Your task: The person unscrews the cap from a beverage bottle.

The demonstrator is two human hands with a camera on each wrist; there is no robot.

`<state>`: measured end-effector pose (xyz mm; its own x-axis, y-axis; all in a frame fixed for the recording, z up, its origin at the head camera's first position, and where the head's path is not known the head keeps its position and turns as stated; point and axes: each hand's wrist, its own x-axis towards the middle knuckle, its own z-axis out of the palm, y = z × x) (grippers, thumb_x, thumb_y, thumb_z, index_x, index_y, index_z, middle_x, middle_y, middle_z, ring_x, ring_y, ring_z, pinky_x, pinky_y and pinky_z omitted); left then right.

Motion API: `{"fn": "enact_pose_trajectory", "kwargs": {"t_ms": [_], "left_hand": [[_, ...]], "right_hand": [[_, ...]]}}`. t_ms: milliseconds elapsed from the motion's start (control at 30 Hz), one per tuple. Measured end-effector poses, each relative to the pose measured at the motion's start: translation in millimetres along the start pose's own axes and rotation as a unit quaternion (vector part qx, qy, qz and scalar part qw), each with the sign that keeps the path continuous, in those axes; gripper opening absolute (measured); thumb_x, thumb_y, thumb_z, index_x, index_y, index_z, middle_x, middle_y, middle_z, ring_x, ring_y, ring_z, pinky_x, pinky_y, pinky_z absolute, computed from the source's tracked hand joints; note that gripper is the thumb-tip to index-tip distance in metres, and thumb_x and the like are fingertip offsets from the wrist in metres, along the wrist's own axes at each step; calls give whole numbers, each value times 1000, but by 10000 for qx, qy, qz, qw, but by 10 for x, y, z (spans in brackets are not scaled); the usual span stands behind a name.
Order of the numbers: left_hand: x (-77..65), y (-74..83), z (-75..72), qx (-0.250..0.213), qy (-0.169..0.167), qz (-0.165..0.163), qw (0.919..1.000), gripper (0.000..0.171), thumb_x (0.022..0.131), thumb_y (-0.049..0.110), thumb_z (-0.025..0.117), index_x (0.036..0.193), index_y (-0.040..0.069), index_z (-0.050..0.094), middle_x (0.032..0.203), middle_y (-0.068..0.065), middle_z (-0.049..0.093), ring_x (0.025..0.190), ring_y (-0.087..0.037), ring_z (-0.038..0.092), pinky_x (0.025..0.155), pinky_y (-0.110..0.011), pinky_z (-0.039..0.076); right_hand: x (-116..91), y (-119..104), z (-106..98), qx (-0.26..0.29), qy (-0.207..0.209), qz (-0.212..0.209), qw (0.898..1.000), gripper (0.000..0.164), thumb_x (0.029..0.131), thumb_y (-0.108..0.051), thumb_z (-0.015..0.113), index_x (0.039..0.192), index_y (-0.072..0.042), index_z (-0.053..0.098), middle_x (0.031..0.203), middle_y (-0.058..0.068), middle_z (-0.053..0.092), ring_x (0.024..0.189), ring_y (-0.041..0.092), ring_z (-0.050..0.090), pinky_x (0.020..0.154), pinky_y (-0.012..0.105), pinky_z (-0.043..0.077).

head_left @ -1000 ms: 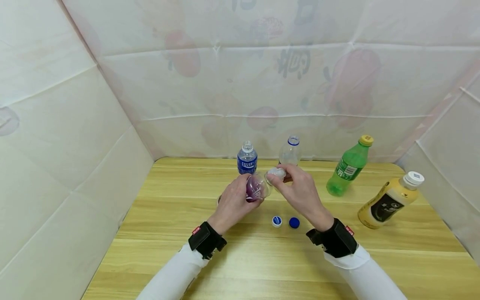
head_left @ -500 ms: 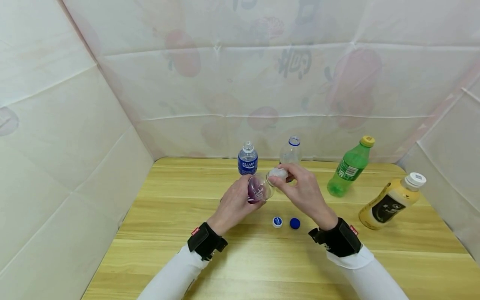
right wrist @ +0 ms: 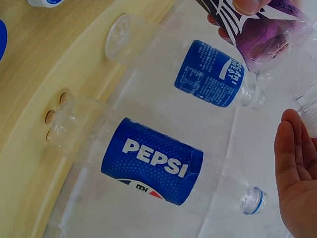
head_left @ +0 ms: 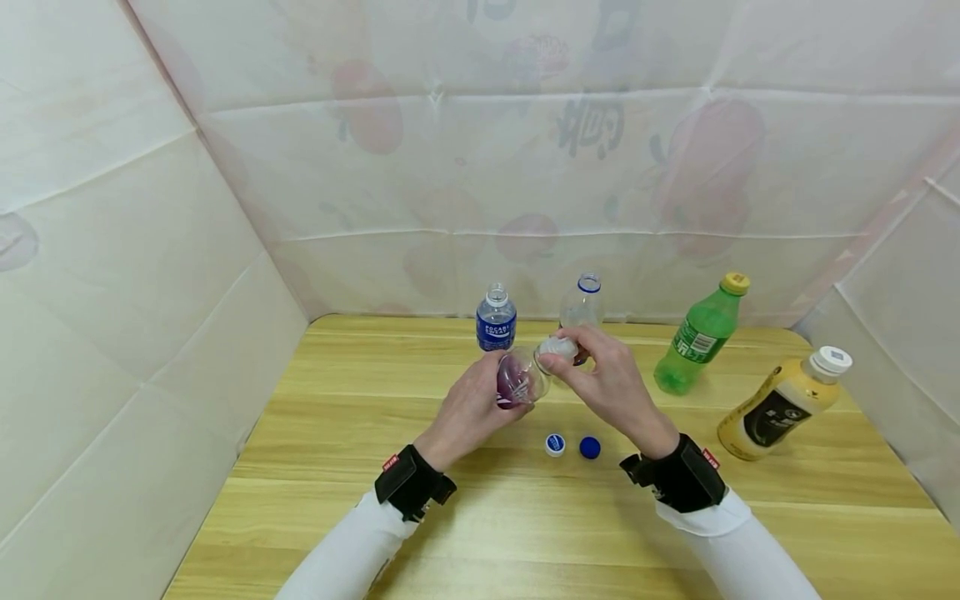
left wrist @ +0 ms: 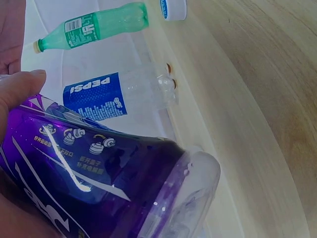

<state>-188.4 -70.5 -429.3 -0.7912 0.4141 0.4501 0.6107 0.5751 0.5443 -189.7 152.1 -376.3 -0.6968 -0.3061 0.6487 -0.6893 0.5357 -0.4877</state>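
My left hand grips a bottle with a purple label round its body, tilted with its neck toward the right. At the neck, the fingers and thumb of my right hand pinch a whitish translucent cap. In the head view the bottle's clear shoulder shows between the two hands. Just behind them stand an uncapped Pocari Sweat bottle and an uncapped Pepsi bottle, the latter partly hidden by my right hand in the head view.
A white cap with a blue top and a blue cap lie on the wooden table in front of the hands. To the right stand a green bottle with a yellow cap and a yellow bottle with a white cap.
Both hands, with the purple bottle, have shifted very slightly to the right. Their hold on the bottle and the cap looks the same.
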Motion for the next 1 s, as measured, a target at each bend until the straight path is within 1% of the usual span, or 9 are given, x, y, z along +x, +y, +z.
{"fn": "enact_pose_trajectory", "kwargs": {"t_ms": [233,433,500,567,633,733,800,900,1000], "left_hand": [[2,8,-9,-85,-142,-115,9998,77,80,21,92,139,-3,48,125,-17,63,109,-27,64,97,-39,57],[-1,11,-13,-156,-209,-114,9996,77,81,20,92,139,-3,47,125,-17,63,110,-27,64,97,-39,56],[-6,17,-14,-252,-200,-89,9994,78,80,18,92,140,-3,47,125,-17,63,111,-27,64,98,-40,56],[-13,22,-6,-361,-173,-75,9992,79,80,17,92,140,-2,46,127,-17,62,112,-27,64,99,-40,56],[-18,26,12,-429,-101,-52,9990,79,79,17,92,140,-2,45,127,-16,62,113,-26,64,99,-40,56],[-25,35,42,-333,54,-32,9994,77,80,20,92,139,0,47,128,-14,62,113,-25,64,99,-39,56],[-24,42,54,-220,204,-2,9995,75,79,22,92,137,2,49,126,-13,62,112,-25,64,97,-38,57],[-23,56,58,-117,344,23,9993,75,79,24,93,137,2,50,126,-13,62,110,-24,65,95,-37,58],[-17,65,58,-315,241,35,9992,79,79,24,93,140,3,47,127,-13,62,110,-24,65,93,-37,59]], "right_hand": [[-12,25,-9,11,-4,-165,9999,31,93,-26,79,109,-1,70,91,5,67,79,16,62,65,27,54],[-16,35,-7,43,60,-368,9993,52,98,-52,64,109,-1,70,91,4,67,78,15,62,65,25,53],[-15,28,-10,56,56,-404,9992,53,99,-52,63,109,-1,70,91,3,67,78,15,62,65,25,54],[-13,9,-14,30,51,-395,9992,44,98,-44,69,108,-1,70,91,4,67,78,15,62,65,28,55],[-7,-24,-16,-156,64,-355,9992,34,97,-33,75,106,-1,69,90,6,67,77,16,63,64,30,57],[11,-89,-13,-633,112,-282,9975,25,93,-22,74,102,0,66,85,8,67,69,16,62,57,31,55],[26,-125,-7,-1005,167,-243,9945,25,93,-25,68,99,-1,64,79,8,64,62,14,58,51,28,51],[56,-153,1,-1306,237,-215,9909,34,96,-37,61,95,-3,60,69,4,58,52,11,49,43,25,39],[87,-148,7,-1305,288,-320,9905,48,102,-50,52,92,-4,56,64,2,53,47,9,45,39,23,34]]}}
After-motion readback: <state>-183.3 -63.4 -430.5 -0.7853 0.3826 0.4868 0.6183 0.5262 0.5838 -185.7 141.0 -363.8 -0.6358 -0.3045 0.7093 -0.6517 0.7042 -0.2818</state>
